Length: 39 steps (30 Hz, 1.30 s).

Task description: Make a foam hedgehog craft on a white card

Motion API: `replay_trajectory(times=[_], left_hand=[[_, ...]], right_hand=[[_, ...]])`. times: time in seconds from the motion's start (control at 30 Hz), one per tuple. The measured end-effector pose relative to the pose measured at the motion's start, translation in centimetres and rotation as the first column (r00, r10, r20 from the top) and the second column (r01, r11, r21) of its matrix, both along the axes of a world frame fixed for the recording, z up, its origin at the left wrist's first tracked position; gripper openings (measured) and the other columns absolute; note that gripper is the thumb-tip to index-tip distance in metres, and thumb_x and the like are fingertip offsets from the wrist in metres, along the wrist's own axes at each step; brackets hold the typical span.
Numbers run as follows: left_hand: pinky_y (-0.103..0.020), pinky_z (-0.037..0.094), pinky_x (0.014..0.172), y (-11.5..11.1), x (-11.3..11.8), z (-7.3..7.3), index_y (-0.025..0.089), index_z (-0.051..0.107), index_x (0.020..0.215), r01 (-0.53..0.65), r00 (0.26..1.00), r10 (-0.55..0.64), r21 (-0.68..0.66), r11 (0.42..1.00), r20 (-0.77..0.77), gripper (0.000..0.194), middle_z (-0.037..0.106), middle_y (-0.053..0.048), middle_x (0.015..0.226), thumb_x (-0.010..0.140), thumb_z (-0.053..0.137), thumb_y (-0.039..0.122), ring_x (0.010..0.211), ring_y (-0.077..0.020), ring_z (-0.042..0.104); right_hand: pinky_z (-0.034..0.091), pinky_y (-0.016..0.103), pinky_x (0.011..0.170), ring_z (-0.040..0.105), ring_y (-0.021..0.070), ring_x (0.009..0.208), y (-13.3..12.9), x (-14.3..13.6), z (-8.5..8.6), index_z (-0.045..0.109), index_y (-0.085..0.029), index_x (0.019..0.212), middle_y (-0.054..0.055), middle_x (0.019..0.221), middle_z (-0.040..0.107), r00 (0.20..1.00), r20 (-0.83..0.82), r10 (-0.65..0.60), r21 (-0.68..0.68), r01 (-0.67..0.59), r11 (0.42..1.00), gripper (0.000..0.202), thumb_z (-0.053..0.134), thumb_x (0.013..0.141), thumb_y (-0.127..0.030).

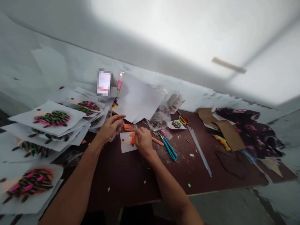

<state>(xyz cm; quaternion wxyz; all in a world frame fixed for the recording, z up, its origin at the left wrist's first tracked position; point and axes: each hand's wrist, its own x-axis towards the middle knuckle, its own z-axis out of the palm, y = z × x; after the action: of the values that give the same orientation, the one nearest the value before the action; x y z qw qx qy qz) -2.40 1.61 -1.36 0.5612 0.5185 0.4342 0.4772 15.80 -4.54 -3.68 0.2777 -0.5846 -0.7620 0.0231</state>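
Note:
A small white card (125, 148) lies on the table, with a pale hedgehog face and orange modelling clay (132, 139) on it. My right hand (144, 140) is over the card's right side, fingers bent and pressed together onto the orange clay; its fingertips are partly hidden. My left hand (110, 128) is raised at the card's upper left, fingers curled round a clear plastic wrapper (115, 135). Just above the card sits a lump of orange clay (128, 127). An orange stick-like tool (157, 141) lies to the right of my right hand.
Stacked hedgehog cards (77, 120) fill the left side. White sheets (138, 97) lean at the wall near a phone (104, 82). Teal-handled pliers (170, 149), scissors (183, 119), glue sticks (199, 151), a yellow glue gun (222, 142) and dark cloth (249, 132) are on the right.

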Motion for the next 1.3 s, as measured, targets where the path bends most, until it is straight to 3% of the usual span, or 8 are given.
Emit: replay_trajectory(times=[0.2, 0.37, 0.53, 0.7, 0.83, 1.0, 1.17, 1.3], left_hand=[[-0.021, 0.047, 0.055, 0.0, -0.3, 0.2, 0.016, 0.065, 0.117, -0.003, 0.995, 0.000, 0.031, 1.000, 0.101, 0.057, 0.063, -0.002, 0.095, 0.061, 0.068, 0.020, 0.067, -0.0101, 0.056], [-0.025, 0.052, 0.058, -0.7, 0.4, 0.1, 0.013, 0.069, 0.110, 0.214, 0.973, -0.220, 0.077, 0.974, 0.074, 0.043, 0.069, -0.003, 0.083, 0.069, 0.074, 0.024, 0.062, -0.0108, 0.060], [-0.024, 0.053, 0.054, -0.9, 0.7, 0.1, 0.012, 0.071, 0.106, 0.290, 0.955, -0.290, -0.010, 0.957, -0.066, 0.038, 0.074, -0.006, 0.084, 0.074, 0.075, 0.033, 0.061, -0.0125, 0.064], [-0.023, 0.052, 0.050, -0.8, 0.3, 0.4, 0.012, 0.068, 0.100, 0.291, 0.953, -0.294, -0.040, 0.956, -0.071, 0.032, 0.070, -0.002, 0.074, 0.077, 0.074, 0.033, 0.053, -0.0096, 0.059], [-0.023, 0.050, 0.049, -1.2, 0.5, 0.8, 0.012, 0.069, 0.098, 0.325, 0.938, -0.328, -0.042, 0.945, -0.109, 0.026, 0.065, 0.000, 0.065, 0.079, 0.072, 0.031, 0.054, -0.0123, 0.061], [-0.023, 0.050, 0.049, -1.3, 0.9, 0.5, 0.013, 0.068, 0.104, 0.327, 0.941, -0.327, -0.021, 0.945, -0.087, 0.028, 0.067, -0.002, 0.071, 0.082, 0.068, 0.031, 0.058, -0.0134, 0.064], [-0.020, 0.046, 0.046, -1.2, 1.1, 0.2, 0.016, 0.064, 0.119, 0.336, 0.936, -0.332, 0.018, 0.942, -0.114, 0.037, 0.068, -0.002, 0.077, 0.084, 0.064, 0.025, 0.057, -0.0113, 0.062], [-0.019, 0.045, 0.043, -1.0, 1.4, -0.2, 0.016, 0.062, 0.124, 0.337, 0.940, -0.336, 0.003, 0.942, -0.063, 0.038, 0.069, -0.004, 0.083, 0.087, 0.062, 0.026, 0.055, -0.0105, 0.061]], right_hand=[[0.047, 0.031, 0.081, 0.063, 0.0191, 0.085, 0.8, 1.2, 0.0, 0.075, -0.019, 0.097, 0.006, 0.091, 0.072, 0.927, -0.375, 0.009, -0.050, -0.030, 0.998, 0.026, 0.050, 0.093, -0.016], [0.050, 0.030, 0.076, 0.065, 0.0180, 0.079, 0.2, -0.3, 0.4, 0.075, -0.020, 0.091, 0.005, 0.089, 0.074, 0.769, -0.637, 0.050, -0.131, -0.172, 0.976, 0.026, 0.058, 0.095, -0.040], [0.048, 0.027, 0.066, 0.060, 0.0161, 0.068, 0.1, -0.4, 0.8, 0.069, -0.021, 0.073, 0.001, 0.071, 0.066, 0.722, -0.691, 0.013, -0.160, -0.171, 0.972, 0.029, 0.061, 0.091, -0.042], [0.047, 0.025, 0.063, 0.058, 0.0157, 0.071, 0.3, 0.1, 1.0, 0.066, -0.020, 0.076, 0.001, 0.071, 0.062, 0.663, -0.745, -0.075, -0.165, -0.075, 0.983, 0.032, 0.058, 0.091, -0.046], [0.049, 0.025, 0.062, 0.060, 0.0164, 0.072, 0.3, -0.1, 1.2, 0.070, -0.019, 0.082, 0.001, 0.073, 0.064, 0.637, -0.770, -0.028, -0.190, -0.188, 0.963, 0.032, 0.062, 0.088, -0.050], [0.045, 0.023, 0.052, 0.056, 0.0127, 0.059, 0.5, 0.0, 1.4, 0.068, -0.019, 0.073, 0.000, 0.065, 0.062, 0.584, -0.809, -0.074, -0.239, -0.211, 0.948, 0.037, 0.069, 0.082, -0.055], [0.047, 0.024, 0.048, 0.057, 0.0121, 0.050, 0.4, -0.4, 1.4, 0.067, -0.018, 0.072, 0.001, 0.064, 0.064, 0.533, -0.842, -0.085, -0.314, -0.355, 0.881, 0.045, 0.071, 0.079, -0.062], [0.046, 0.023, 0.049, 0.055, 0.0122, 0.055, 0.4, -0.5, 1.2, 0.064, -0.020, 0.071, 0.001, 0.068, 0.063, 0.538, -0.838, -0.089, -0.290, -0.301, 0.909, 0.041, 0.070, 0.080, -0.059]])
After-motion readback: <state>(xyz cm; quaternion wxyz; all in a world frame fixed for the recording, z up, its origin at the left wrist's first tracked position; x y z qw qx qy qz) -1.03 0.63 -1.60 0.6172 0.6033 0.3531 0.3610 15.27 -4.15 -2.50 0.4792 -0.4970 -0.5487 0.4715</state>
